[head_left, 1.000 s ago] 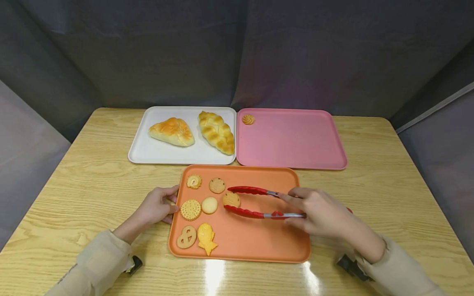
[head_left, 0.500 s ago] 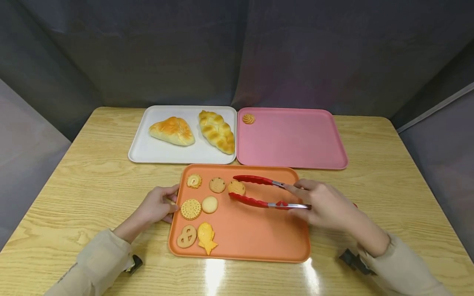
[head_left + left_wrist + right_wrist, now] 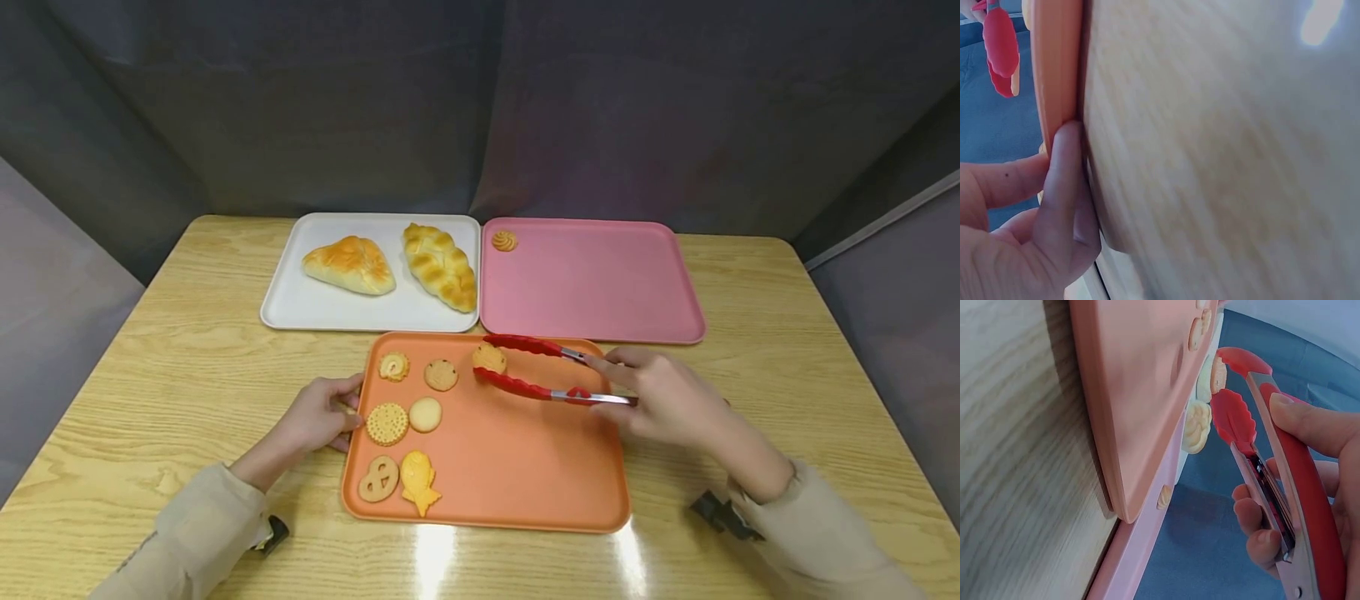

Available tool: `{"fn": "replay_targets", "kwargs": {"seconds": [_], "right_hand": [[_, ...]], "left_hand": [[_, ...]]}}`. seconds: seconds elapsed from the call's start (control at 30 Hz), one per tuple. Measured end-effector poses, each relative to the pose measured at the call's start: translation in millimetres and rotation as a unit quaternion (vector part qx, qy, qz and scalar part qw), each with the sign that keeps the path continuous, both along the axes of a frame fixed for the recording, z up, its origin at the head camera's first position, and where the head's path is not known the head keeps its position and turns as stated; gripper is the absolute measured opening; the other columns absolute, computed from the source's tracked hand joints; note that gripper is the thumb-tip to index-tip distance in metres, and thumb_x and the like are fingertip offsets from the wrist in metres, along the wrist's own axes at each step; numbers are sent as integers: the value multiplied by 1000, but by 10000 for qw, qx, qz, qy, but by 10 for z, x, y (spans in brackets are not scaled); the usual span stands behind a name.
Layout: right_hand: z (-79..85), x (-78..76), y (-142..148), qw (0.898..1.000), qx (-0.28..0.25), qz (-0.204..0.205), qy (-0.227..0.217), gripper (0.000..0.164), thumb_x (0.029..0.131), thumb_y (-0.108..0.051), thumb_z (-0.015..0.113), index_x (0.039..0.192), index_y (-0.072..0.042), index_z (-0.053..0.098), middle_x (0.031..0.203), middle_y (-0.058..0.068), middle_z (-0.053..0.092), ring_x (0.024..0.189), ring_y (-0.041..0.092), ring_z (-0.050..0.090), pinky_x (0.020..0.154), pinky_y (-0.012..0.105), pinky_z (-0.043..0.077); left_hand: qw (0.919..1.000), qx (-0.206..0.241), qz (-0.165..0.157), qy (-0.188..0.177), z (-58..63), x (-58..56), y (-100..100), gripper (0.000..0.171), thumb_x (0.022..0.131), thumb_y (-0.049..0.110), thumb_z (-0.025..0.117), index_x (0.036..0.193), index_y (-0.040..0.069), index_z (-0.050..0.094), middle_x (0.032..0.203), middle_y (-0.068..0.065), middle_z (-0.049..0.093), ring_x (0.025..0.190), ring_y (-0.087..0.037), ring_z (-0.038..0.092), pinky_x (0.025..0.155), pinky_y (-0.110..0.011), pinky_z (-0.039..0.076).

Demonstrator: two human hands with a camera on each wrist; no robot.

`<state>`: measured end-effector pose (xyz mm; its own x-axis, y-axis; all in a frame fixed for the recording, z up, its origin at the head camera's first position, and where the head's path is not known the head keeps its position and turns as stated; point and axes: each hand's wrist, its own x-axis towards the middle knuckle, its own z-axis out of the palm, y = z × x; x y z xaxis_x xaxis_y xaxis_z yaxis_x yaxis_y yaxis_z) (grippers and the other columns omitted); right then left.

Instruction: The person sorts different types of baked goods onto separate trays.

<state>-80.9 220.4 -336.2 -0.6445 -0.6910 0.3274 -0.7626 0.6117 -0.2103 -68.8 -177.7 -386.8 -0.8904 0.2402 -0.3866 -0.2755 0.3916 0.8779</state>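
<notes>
While left hand (image 3: 322, 414) pinches orange tray (image 3: 525, 471), right hand (image 3: 663, 398) grips tongs (image 3: 528, 389) clasping cookie (image 3: 490, 357)

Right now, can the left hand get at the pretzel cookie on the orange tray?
Likely yes: the pretzel cookie lies uncovered near the left hand, and the red-tipped tongs are well clear of it. The left hand pinches the orange tray's rim, though, so it would probably have to let go first.
</notes>
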Motion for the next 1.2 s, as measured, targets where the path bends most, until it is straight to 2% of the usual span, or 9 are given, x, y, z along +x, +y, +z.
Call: {"fn": "replay_targets", "kwargs": {"seconds": [0.27, 0.63, 0.93, 1.2], "right_hand": [[16, -95, 15, 9999, -19, -77, 129, 49, 61, -15, 82, 104, 4, 67, 85, 9, 62, 64, 16, 59, 49, 28, 51], [27, -197, 47, 9997, -78, -158, 171, 45, 62, -14, 81, 102, 4, 68, 82, 11, 62, 60, 15, 56, 47, 26, 48], [53, -234, 66, 9994, -168, -273, 91, 48, 61, -15, 83, 103, 5, 67, 83, 12, 63, 60, 16, 56, 47, 26, 48], [64, -332, 95, 9987, -169, -459, 120, 52, 59, -14, 84, 104, 5, 67, 81, 13, 62, 58, 18, 55, 47, 28, 48]], "left_hand": [[10000, -70, 33, -17, 0, -3, 6, 62, 82, -15, 50, 139, -8, 27, 94, -20, 47, 59, -23, 61, 49, -38, 56], [9999, 33, 82, -93, -1, -12, -20, 63, 81, -14, 53, 138, -8, 28, 93, -20, 48, 57, -22, 59, 51, -38, 57], [9963, 515, 345, -601, -83, -98, -144, 67, 77, -12, 63, 136, -7, 33, 86, -12, 57, 58, -18, 62, 57, -34, 58], [9929, 777, 357, -823, -139, -133, -204, 69, 74, -11, 66, 135, -9, 34, 81, -7, 59, 58, -16, 63, 59, -33, 58]]}}
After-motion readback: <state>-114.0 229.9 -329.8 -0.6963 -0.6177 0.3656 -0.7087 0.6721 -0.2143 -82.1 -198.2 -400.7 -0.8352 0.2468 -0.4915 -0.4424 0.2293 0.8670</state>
